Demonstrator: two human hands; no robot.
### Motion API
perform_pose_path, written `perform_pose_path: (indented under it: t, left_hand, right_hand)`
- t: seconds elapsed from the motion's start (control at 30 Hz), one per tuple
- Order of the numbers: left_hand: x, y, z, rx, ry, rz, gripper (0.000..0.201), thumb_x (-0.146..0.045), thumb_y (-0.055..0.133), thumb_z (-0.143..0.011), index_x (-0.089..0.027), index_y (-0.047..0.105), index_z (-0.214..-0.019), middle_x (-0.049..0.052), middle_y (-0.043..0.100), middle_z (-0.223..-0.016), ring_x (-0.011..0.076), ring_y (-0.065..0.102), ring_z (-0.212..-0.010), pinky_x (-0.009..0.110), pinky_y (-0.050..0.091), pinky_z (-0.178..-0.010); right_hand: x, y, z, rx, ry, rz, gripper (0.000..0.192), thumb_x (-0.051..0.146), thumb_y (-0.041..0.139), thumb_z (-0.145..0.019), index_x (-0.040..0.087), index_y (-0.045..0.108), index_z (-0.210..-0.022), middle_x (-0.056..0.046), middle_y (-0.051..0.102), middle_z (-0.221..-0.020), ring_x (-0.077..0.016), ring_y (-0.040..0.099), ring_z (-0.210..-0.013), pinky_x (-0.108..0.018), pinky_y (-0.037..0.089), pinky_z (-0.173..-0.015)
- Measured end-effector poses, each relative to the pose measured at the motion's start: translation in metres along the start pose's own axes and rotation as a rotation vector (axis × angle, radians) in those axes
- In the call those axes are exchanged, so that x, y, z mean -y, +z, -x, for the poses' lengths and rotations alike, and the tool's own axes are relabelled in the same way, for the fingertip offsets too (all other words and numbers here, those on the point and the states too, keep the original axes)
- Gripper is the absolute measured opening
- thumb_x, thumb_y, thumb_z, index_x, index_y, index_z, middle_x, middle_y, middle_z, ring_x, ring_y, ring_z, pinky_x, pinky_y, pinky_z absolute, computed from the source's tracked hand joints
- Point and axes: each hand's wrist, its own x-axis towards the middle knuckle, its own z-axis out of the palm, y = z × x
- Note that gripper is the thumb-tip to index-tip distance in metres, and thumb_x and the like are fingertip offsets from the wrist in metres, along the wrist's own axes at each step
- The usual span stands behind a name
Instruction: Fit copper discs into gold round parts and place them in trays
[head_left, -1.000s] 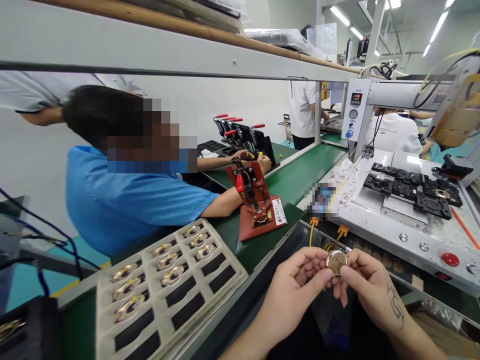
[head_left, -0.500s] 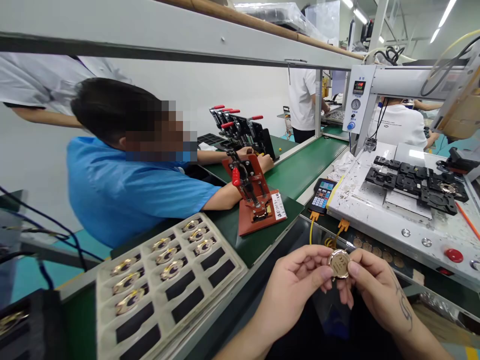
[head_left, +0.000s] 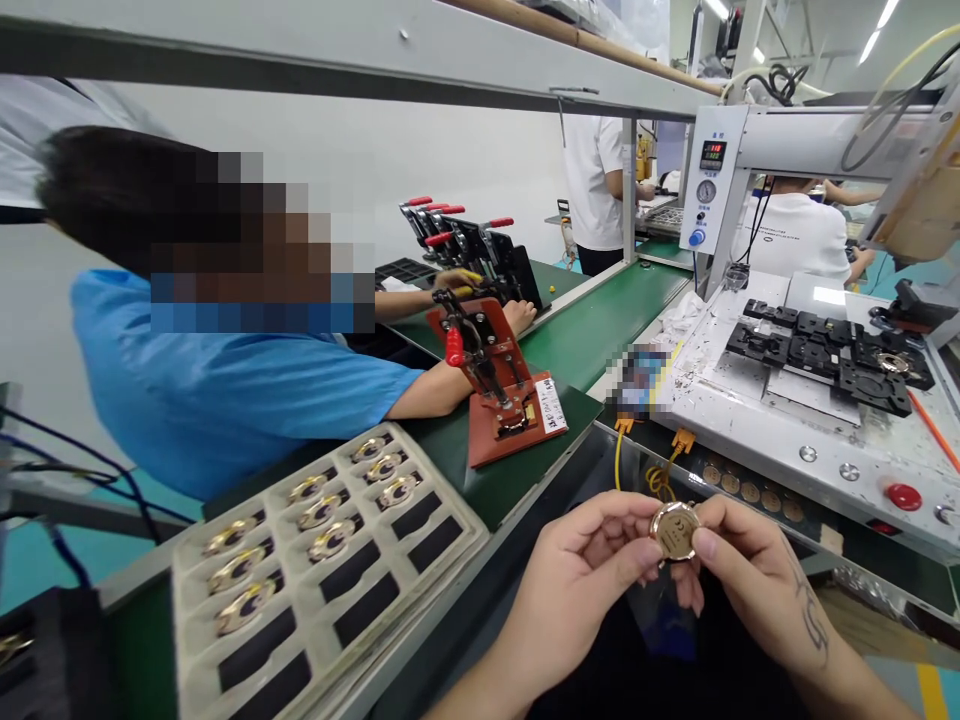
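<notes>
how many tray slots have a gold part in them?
9. The tray holds three rows of three gold parts along its far side; nearer slots show bare black. The tray's near-left end is cut off.

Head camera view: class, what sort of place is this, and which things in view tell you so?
Most likely a factory assembly line. A green conveyor belt runs between seated workers, a compartment tray holds rows of gold round parts, and both hands, left hand and right hand, hold one round gold part.

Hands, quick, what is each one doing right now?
Left hand: closed, pinching the round gold metal disc.
Right hand: closed, pinching the same disc.
</notes>
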Motion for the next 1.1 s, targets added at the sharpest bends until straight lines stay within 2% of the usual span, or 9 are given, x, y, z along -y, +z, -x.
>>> perform_pose_path:
  t: [0.3, 0.8, 1.1]
  left_hand:
    - [0.0032, 0.0004, 0.0029, 0.017, 0.012, 0.012, 0.026, -0.034, 0.097, -0.082, -0.021, 0.087, -0.102, 0.005, 0.083, -0.087, 0.0138, 0.071, -0.071, 0.022, 0.059, -0.066]
    - [0.0078, -0.0006, 0.0051, 0.002, -0.008, -0.029, 0.032, -0.039, 0.096, -0.083, -0.017, 0.085, -0.104, 0.007, 0.082, -0.086, 0.0164, 0.071, -0.069, 0.026, 0.061, -0.066]
    - [0.0084, 0.002, 0.0071, 0.018, -0.001, 0.03, 0.022, -0.029, 0.095, -0.085, -0.02, 0.086, -0.104, 0.004, 0.082, -0.084, 0.0127, 0.072, -0.071, 0.019, 0.061, -0.066]
  right_hand:
    - [0.0034, 0.0021, 0.0032, -0.014, 0.009, -0.004, 0.025, 0.041, 0.073, -0.108, 0.02, 0.075, -0.093, -0.004, 0.078, -0.082, -0.015, 0.071, -0.066, -0.027, 0.058, -0.063]
    - [0.0058, 0.0046, 0.0069, -0.025, 0.029, -0.003, 0.028, 0.043, 0.074, -0.106, 0.019, 0.074, -0.093, -0.005, 0.079, -0.081, -0.0154, 0.072, -0.065, -0.027, 0.059, -0.062]
    - [0.0046, 0.0019, 0.0102, -0.018, 0.05, 0.0, 0.028, 0.043, 0.073, -0.107, 0.019, 0.074, -0.094, -0.005, 0.079, -0.082, -0.0142, 0.072, -0.066, -0.026, 0.058, -0.063]
